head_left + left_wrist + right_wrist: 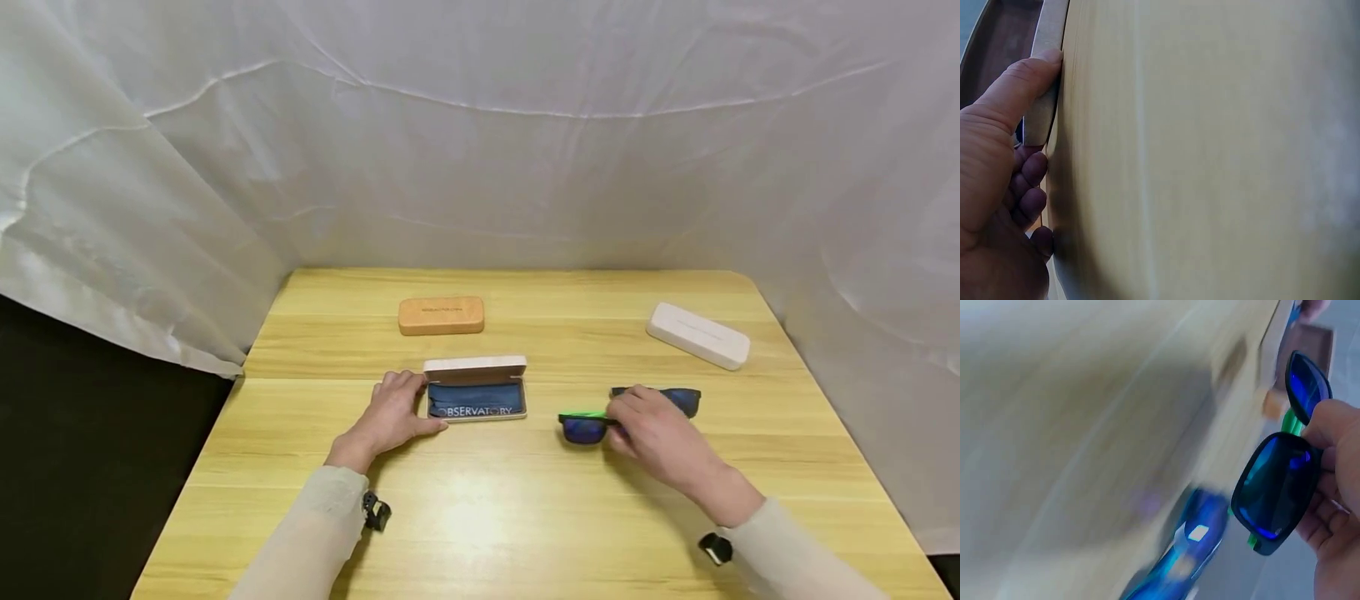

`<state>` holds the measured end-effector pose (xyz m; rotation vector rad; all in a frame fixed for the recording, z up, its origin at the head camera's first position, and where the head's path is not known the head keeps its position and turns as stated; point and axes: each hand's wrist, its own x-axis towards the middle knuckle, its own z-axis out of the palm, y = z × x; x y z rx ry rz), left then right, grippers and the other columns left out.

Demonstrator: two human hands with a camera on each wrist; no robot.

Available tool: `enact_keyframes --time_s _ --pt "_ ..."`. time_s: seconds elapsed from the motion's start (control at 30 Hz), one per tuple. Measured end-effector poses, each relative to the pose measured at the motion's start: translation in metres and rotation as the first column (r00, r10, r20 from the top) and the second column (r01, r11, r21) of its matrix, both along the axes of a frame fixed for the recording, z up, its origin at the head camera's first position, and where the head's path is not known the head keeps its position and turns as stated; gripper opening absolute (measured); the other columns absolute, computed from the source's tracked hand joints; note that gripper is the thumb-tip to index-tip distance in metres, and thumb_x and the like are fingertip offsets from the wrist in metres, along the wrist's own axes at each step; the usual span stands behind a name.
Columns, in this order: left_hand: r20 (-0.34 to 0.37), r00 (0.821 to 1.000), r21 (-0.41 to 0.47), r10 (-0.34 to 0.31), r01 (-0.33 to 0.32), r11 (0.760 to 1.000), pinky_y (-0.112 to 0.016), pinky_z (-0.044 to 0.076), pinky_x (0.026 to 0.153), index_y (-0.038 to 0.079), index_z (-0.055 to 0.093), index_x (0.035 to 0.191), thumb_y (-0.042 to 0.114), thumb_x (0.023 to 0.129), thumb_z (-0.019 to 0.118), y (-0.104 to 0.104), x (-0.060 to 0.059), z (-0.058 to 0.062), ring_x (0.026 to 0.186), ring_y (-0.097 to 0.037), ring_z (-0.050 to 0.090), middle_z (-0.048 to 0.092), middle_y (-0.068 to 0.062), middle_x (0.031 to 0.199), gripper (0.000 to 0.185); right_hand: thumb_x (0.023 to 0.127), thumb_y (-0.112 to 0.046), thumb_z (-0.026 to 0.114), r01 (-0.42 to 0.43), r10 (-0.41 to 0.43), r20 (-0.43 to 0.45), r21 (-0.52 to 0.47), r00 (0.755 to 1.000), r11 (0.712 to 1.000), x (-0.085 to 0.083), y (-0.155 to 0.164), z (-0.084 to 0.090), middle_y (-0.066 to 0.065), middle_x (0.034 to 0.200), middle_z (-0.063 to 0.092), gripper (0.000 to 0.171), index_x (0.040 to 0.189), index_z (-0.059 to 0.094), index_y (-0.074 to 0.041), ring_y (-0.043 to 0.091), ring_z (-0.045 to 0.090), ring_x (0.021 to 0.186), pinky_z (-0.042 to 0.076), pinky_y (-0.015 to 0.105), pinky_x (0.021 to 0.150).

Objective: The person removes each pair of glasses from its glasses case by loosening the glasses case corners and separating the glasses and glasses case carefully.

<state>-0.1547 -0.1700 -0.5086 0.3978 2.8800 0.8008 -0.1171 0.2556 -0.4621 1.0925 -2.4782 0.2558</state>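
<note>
A glasses case (pixel 476 364) lies on the table with its lid raised. In it is a folded dark blue cloth (pixel 472 397) lettered in white. My left hand (pixel 392 412) grips the case's left end, thumb on the front wall. The left wrist view shows that thumb (pixel 1019 87) on the case's side, the other fingers curled at the end. My right hand (pixel 656 437) pinches sunglasses (pixel 584 430) with blue lenses and green temples by the bridge, as the right wrist view shows. Behind that hand lies a second pair of blue-lensed sunglasses (pixel 686 402), partly hidden.
Toward the back of the wooden table (pixel 450 483) lies a closed orange case (pixel 441 317). A closed white case (pixel 697 336) sits at an angle at the back right. Pale curtains (pixel 510 183) hang behind the table and along its sides.
</note>
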Motion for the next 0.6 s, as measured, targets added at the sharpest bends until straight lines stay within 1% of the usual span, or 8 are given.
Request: enact_keyframes --time_s 0.17,0.3,0.43,0.6 --pt "0.004 1.0 -0.003 0.001 -0.001 1.0 -0.048 0.038 0.103 0.001 0.058 0.143 0.053 0.08 0.089 0.0 0.0 0.0 0.125 -0.031 0.048 0.062 -0.011 0.137 0.086 0.081 -0.011 0.077 0.057 -0.057 0.051 0.015 0.997 0.998 0.005 0.043 -0.004 -0.002 0.085 0.064 0.015 0.09 0.065 -0.011 0.019 0.061 0.085 0.053 0.042 0.076" --pt "0.012 1.0 -0.004 0.001 -0.001 1.0 -0.048 0.038 0.104 0.001 0.058 0.143 0.053 0.08 0.089 0.0 -0.001 -0.001 0.125 -0.031 0.047 0.061 -0.012 0.138 0.087 0.078 -0.008 0.08 0.074 -0.075 0.076 0.015 0.994 0.997 0.007 0.068 -0.007 -0.005 0.086 0.063 0.019 0.089 0.065 -0.013 0.018 0.061 0.087 0.053 0.041 0.076" --pt "0.02 1.0 -0.004 0.003 -0.003 1.0 -0.048 0.038 0.105 0.001 0.058 0.143 0.054 0.081 0.088 0.0 -0.001 -0.001 0.126 -0.031 0.047 0.062 -0.012 0.138 0.087 0.075 -0.007 0.082 0.082 -0.084 0.087 0.022 0.993 0.996 0.007 0.085 -0.01 -0.007 0.086 0.063 0.023 0.089 0.065 -0.014 0.015 0.059 0.085 0.052 0.04 0.073" --pt "0.021 1.0 -0.002 0.006 -0.006 1.0 -0.049 0.038 0.105 0.001 0.058 0.143 0.053 0.081 0.089 0.0 -0.001 0.0 0.126 -0.031 0.047 0.062 -0.012 0.138 0.087 0.075 -0.008 0.085 0.104 -0.109 0.11 0.048 0.988 0.993 0.005 0.094 -0.015 -0.009 0.086 0.062 0.025 0.09 0.066 -0.016 0.014 0.056 0.083 0.05 0.04 0.073"
